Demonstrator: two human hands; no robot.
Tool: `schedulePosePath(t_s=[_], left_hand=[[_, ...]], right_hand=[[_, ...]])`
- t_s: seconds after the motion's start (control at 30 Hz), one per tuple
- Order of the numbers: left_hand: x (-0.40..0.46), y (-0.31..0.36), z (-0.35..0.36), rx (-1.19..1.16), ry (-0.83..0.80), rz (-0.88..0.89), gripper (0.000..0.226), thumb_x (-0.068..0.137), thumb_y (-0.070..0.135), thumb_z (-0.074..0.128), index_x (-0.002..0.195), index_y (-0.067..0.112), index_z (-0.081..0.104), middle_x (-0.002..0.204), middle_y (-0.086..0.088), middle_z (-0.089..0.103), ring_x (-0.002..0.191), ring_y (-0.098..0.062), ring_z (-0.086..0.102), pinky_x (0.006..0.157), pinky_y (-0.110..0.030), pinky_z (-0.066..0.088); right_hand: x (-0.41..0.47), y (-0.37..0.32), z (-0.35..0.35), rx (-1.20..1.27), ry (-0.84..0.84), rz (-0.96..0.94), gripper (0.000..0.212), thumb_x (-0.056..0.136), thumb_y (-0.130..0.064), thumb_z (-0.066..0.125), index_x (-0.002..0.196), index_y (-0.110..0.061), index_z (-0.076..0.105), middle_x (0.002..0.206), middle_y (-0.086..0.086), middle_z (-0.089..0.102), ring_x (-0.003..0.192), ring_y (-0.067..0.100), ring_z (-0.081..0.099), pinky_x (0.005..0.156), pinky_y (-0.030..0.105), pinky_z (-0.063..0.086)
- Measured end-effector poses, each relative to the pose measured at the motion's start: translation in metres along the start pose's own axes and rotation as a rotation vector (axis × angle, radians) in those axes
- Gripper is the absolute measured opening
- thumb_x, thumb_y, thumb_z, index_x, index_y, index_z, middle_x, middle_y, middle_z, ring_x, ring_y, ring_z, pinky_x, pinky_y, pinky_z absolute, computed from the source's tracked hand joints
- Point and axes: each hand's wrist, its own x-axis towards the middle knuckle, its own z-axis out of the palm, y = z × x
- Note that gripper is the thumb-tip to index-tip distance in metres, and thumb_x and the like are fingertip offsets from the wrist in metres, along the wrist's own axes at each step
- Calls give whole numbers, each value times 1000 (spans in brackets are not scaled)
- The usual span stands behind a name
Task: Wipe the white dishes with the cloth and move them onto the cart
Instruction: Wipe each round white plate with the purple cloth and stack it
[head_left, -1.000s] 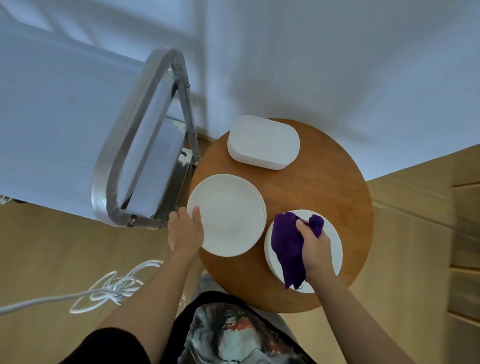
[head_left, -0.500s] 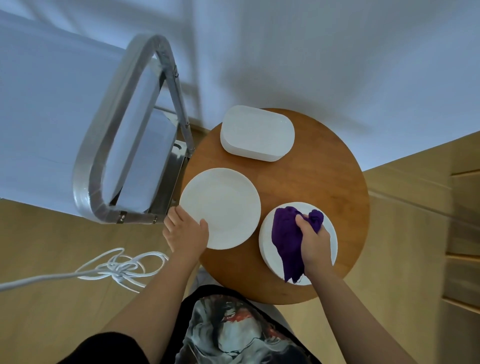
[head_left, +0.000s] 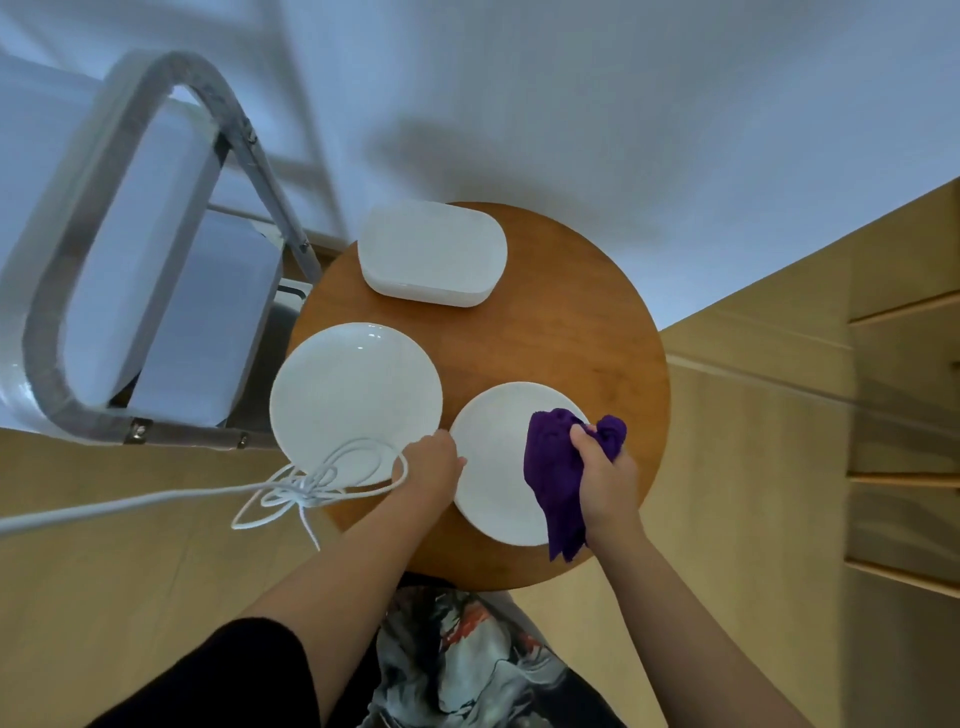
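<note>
Hands (head_left: 605, 475) over round wooden table (head_left: 582, 338), white wall (head_left: 623, 104) behind.

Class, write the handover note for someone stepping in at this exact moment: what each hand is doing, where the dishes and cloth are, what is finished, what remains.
Left hand: at the left rim of the right plate; grip not clear.
Right hand: grips the purple cloth, bunched on that plate.
Things: left plate, right plate and the stack of rectangular dishes all sit on the round wooden table. The cart stands to the left.
Done: no dish on the cart, as far as can be seen.
Left: wipe the dishes, then move each onto the cart.
</note>
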Motion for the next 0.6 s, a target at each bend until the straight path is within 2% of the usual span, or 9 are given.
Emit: schedulePosePath(t_s=[0.23, 0.47, 0.6], left_hand=[[10, 8, 7, -25, 0, -122, 18, 96, 15, 49, 113, 9, 52, 111, -11, 64, 96, -24, 64, 79, -29, 52], [1, 16, 11, -117, 70, -204, 18, 95, 11, 51, 113, 7, 53, 108, -11, 63, 92, -23, 65, 81, -33, 56], [-3, 23, 7, -428, 189, -258, 13, 96, 12, 48, 108, 8, 46, 106, -13, 57, 91, -25, 61, 74, -32, 53]], right_hand=[[6, 0, -30, -10, -38, -6, 7, 88, -27, 64, 91, -21, 62, 91, 5, 68, 88, 24, 65, 73, 36, 55], [9, 0, -51, -7, -47, -8, 8, 88, -24, 64, 85, -17, 61, 83, 5, 66, 84, 26, 64, 76, 41, 54], [11, -3, -57, -6, -51, -7, 9, 89, -23, 63, 86, -16, 60, 85, 7, 65, 81, 23, 63, 71, 37, 52]])
